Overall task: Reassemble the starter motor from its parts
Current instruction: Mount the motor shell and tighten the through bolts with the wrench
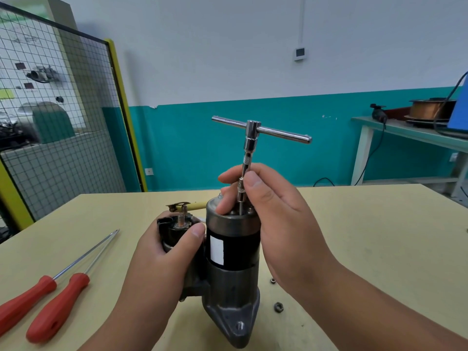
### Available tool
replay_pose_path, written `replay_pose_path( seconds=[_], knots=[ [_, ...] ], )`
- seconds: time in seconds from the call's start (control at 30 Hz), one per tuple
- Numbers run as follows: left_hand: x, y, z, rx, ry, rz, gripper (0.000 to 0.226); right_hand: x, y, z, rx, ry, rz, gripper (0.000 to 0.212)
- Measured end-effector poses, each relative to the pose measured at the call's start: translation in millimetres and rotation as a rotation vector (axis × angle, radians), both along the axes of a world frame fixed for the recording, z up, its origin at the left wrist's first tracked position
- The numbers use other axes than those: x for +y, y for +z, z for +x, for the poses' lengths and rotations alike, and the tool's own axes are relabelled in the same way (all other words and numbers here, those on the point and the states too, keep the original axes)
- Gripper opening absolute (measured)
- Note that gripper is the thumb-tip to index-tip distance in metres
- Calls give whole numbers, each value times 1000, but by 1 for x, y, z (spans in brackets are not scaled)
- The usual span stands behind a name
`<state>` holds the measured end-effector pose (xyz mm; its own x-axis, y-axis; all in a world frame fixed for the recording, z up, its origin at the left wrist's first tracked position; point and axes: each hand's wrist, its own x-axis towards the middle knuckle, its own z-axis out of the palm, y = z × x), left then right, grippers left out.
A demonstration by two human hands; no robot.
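Observation:
The starter motor (231, 252) stands upright on the table, black body with a white label, grey nose housing at the bottom. My left hand (172, 247) grips the black solenoid (174, 228) on its left side, thumb on top. My right hand (268, 206) pinches the knurled shaft of a chrome T-handle socket wrench (253, 138) between thumb and fingers. The wrench stands nearly upright on the motor's top end cap, its tip hidden behind my fingers. A yellow-sleeved cable with a terminal lug (187, 205) sticks out above the solenoid stud.
Two red-handled screwdrivers (50, 300) lie at the table's left front. Two small nuts (278, 306) lie on the table (367, 236) right of the motor. A wire mesh fence stands at the left, a bench with a wire spool at the far right.

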<state>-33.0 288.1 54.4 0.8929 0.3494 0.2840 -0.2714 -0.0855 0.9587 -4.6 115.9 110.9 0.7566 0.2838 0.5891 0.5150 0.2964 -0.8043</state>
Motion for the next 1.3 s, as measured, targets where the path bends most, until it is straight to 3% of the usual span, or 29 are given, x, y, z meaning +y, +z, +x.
replay_pose_path(
  seconds=[0.4,0.63,1.1,1.3],
  knots=[
    [-2,1,-2,-1,-14,-2,42,1,0,1,-32,-41,-13,22],
    [0,1,-1,-4,11,35,44,-1,-1,2,13,19,16,30],
    [-1,1,-1,-1,-8,-3,46,1,-1,2,-42,-19,-1,18],
    [-1,1,-2,-14,-8,-6,43,0,-1,3,-13,5,2,24]
  ],
)
